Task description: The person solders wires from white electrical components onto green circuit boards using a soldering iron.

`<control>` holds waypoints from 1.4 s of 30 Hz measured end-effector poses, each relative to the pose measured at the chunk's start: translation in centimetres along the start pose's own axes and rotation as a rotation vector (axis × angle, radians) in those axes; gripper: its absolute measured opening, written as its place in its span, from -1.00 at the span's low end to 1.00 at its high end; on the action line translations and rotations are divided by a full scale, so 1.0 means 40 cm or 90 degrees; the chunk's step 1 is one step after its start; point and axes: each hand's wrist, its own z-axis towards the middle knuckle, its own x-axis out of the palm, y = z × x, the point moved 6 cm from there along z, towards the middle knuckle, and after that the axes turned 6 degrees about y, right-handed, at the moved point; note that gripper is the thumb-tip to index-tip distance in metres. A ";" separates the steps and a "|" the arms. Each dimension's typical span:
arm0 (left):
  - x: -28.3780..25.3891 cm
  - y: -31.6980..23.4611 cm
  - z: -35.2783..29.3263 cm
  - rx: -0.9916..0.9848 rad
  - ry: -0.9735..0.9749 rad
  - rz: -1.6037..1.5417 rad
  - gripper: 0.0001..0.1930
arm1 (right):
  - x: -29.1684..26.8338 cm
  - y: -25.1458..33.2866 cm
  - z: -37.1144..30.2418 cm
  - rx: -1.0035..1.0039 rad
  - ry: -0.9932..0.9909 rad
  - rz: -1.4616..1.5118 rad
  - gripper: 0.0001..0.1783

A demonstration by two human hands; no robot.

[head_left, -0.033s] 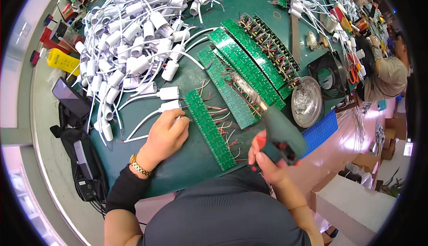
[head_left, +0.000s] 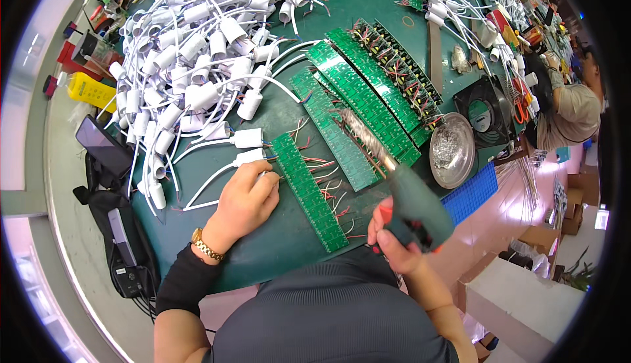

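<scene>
My right hand point(head_left: 397, 241) grips a dark green pistol-shaped soldering gun point(head_left: 419, 198) with a red trigger. Its long tip reaches up and left, over a stack of green circuit boards point(head_left: 335, 133). My left hand point(head_left: 246, 198) rests on the table, fingertips pinched at the left edge of a single long green circuit board point(head_left: 309, 192). What they pinch is hidden. A white lamp holder point(head_left: 248, 157) with a white cable lies against those fingers, and a second lamp holder point(head_left: 248, 139) sits just beyond it. Red and white wires stick out along the board's right side.
A large heap of white lamp holders point(head_left: 190, 47) covers the far left. To the right are a round dish point(head_left: 470, 149) with silvery bits, a black fan point(head_left: 483, 113) and a blue mat point(head_left: 472, 194). Another person point(head_left: 572, 116) sits at the far right.
The soldering gun has shifted very slightly with my right hand. My left hand stays in place by the board.
</scene>
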 end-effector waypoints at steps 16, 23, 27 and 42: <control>0.006 0.021 0.025 -0.130 -0.095 0.104 -0.79 | 0.021 -0.105 -0.049 0.074 0.130 -0.109 -0.59; 0.017 0.028 0.017 -0.112 -0.032 0.072 -0.82 | 0.028 -0.088 -0.027 0.039 0.148 -0.197 -0.62; 0.020 0.029 0.024 -0.118 -0.041 0.030 -0.77 | 0.025 -0.099 -0.032 0.029 0.119 -0.180 -0.67; 0.013 0.037 0.032 -0.133 -0.019 0.042 -0.79 | 0.036 -0.080 -0.017 0.012 0.142 -0.135 -0.62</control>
